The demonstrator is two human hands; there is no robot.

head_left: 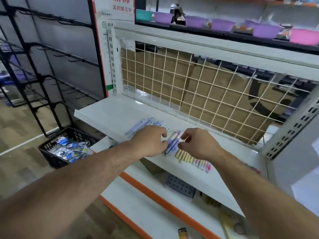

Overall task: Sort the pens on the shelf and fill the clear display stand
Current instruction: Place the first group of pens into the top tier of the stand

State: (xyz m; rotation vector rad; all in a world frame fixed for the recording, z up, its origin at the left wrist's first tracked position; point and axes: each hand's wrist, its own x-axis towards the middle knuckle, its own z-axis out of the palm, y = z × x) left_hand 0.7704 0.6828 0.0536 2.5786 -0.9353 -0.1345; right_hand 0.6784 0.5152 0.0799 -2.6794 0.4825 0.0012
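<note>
The purple pens (172,143) lay on the shelf (107,111) between both hands, pointing away and rightward; the left hand (151,141) gripped their near end with curled fingers, while the right hand (198,144) curled at their far end, its hold too blurred to judge.

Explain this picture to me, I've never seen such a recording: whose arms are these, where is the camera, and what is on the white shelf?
No machine here: a person works with bare hands, and the one camera sits on their head, looking forward and down. On the white shelf lie lilac pens at the left and a row of pastel pens near the front edge. The left hand grips a small bunch of purple pens; the right hand curls its fingers against the bunch too, but blur hides whether they pinch it. A black basket stands on the floor at the left.
</note>
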